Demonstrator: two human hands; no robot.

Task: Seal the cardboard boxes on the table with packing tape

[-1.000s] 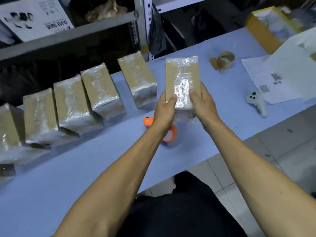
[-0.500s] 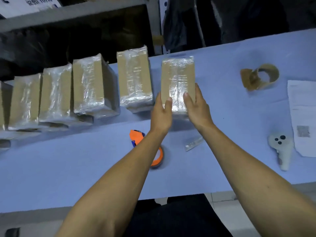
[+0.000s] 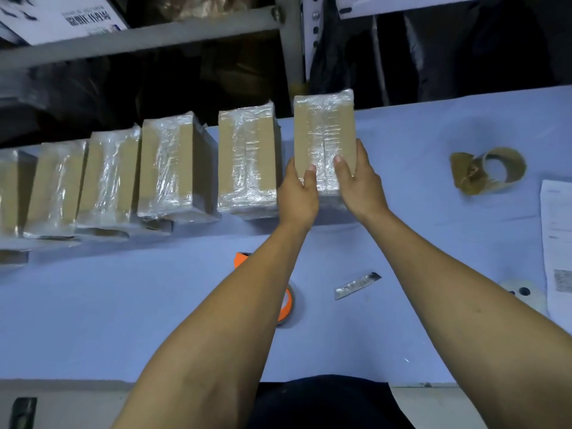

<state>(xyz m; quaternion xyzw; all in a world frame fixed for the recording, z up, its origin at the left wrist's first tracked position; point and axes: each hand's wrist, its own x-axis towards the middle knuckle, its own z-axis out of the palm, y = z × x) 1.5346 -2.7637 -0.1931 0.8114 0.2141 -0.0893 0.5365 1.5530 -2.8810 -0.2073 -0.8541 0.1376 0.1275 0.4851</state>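
We hold one taped box [image 3: 323, 131] between our left hand [image 3: 298, 196] and right hand [image 3: 359, 187], at the right end of a row of six boxes on the table [image 3: 123, 305]. One orange tape roll [image 3: 286, 305] lies nearer us.

Single view, head-worn, wide-angle. Looks forward and steeply down from above the near edge of the table [image 3: 93, 320], facing the metal shelving [image 3: 139, 41] behind the far edge. Close range: both forearms enter from the bottom of frame and reach up to mid-frame, where the left hand [image 3: 297, 196] and right hand [image 3: 359, 187] sit near centre. Straight lines bow toward the edges. The row of taped boxes [image 3: 173, 168] runs off the left; papers [image 3: 557, 243] are cut by the right edge. No second view to overlap.
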